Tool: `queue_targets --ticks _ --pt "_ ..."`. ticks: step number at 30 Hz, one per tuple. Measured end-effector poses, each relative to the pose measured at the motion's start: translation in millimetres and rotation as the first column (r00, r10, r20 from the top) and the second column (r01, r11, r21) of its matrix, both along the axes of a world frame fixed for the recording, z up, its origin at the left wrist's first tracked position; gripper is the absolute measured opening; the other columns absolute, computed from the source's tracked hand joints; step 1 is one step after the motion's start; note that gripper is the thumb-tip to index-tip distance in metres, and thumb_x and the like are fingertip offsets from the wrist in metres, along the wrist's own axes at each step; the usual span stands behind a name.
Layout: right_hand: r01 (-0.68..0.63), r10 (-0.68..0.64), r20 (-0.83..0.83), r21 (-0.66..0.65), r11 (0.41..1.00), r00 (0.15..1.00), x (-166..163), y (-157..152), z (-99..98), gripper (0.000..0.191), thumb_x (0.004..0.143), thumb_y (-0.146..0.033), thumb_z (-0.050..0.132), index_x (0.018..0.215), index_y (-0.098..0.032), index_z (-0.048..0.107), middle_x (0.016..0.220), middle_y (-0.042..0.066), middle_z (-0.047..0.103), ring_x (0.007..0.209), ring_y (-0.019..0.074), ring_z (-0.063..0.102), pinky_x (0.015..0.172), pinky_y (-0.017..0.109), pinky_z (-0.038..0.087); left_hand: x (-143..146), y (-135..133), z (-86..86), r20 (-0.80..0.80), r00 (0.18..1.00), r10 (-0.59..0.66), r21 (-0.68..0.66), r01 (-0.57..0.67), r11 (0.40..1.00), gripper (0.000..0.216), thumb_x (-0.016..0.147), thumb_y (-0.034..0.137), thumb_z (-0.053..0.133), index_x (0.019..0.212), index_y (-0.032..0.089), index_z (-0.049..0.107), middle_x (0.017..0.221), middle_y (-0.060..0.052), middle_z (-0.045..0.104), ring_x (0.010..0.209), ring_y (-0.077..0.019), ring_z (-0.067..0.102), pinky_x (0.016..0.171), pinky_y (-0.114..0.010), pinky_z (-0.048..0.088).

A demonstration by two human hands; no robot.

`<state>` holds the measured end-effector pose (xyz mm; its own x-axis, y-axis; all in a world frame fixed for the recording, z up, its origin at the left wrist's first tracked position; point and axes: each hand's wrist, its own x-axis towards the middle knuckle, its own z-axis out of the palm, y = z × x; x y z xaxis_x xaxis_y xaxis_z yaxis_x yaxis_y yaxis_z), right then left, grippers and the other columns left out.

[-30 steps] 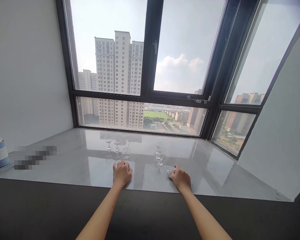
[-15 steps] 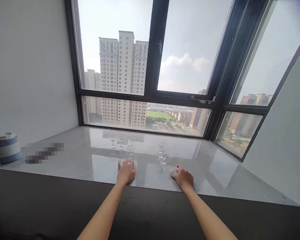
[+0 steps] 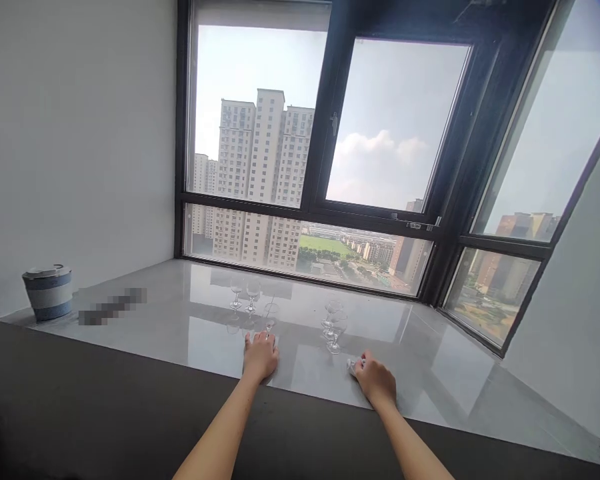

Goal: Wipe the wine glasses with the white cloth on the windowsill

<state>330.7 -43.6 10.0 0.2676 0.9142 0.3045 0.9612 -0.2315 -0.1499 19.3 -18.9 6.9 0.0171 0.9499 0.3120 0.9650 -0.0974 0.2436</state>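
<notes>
My left hand (image 3: 261, 358) rests low on the glossy grey windowsill (image 3: 215, 347), its fingers around the foot and stem of a small clear wine glass (image 3: 271, 312). That glass stands upright; its foot is mostly hidden by the fingers. To the right, my right hand (image 3: 376, 381) is closed on a crumpled white tissue (image 3: 352, 366), which pokes out at the thumb side. Nearest to this hand is an upright wine glass (image 3: 335, 327), with another glass (image 3: 331, 310) close behind it. Further back on the left stand two more wine glasses, one (image 3: 236, 291) beside the other (image 3: 253, 293).
A blue and white lidded bucket (image 3: 49, 293) stands at the sill's left end, beside a pixelated dark patch (image 3: 111, 307). Dark window frames (image 3: 300, 213) rise behind the glasses. The sill's front edge (image 3: 320, 397) drops to a dark wall.
The view has tilted up and swung left, so everything sits lower and further right. Both hands keep about the same places on the sill, with the same holds.
</notes>
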Motion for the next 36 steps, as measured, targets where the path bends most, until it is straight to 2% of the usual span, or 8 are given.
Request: queue_targets --ticks 12,22,36 --pt "-0.009 0.009 0.003 -0.023 1.000 1.000 -0.3 0.9 0.8 0.034 0.088 -0.035 0.032 0.099 -0.021 0.061 0.087 0.011 0.069 0.078 0.0249 0.066 0.064 0.031 0.043 -1.3 1.7 -3.8 0.029 1.000 0.003 0.026 -0.004 1.000 0.039 0.084 0.031 0.037 0.113 0.022 0.060 0.125 -0.012 0.056 0.121 -0.0256 0.043 0.108 -0.052 0.011" --pt "-0.011 0.011 -0.023 -0.018 1.000 1.000 -1.4 -0.7 3.4 0.032 0.088 -0.034 0.034 0.099 -0.020 0.061 0.085 0.011 0.070 0.078 0.0255 0.066 0.064 0.031 0.043 0.2 -0.9 2.4 -0.011 1.000 0.012 -0.013 -0.012 1.000 0.040 0.084 0.032 0.036 0.116 0.023 0.058 0.131 -0.011 0.052 0.124 -0.0260 0.041 0.108 -0.050 0.012" --pt "0.001 -0.001 -0.017 -0.023 1.000 1.000 -3.0 -1.3 3.8 0.032 0.088 -0.033 0.035 0.100 -0.019 0.061 0.084 0.012 0.069 0.079 0.0261 0.066 0.066 0.032 0.043 1.5 -2.0 5.9 -0.019 1.000 0.020 -0.029 -0.020 0.999 0.039 0.086 0.032 0.037 0.117 0.022 0.058 0.126 -0.012 0.055 0.121 -0.0261 0.043 0.108 -0.051 0.014"
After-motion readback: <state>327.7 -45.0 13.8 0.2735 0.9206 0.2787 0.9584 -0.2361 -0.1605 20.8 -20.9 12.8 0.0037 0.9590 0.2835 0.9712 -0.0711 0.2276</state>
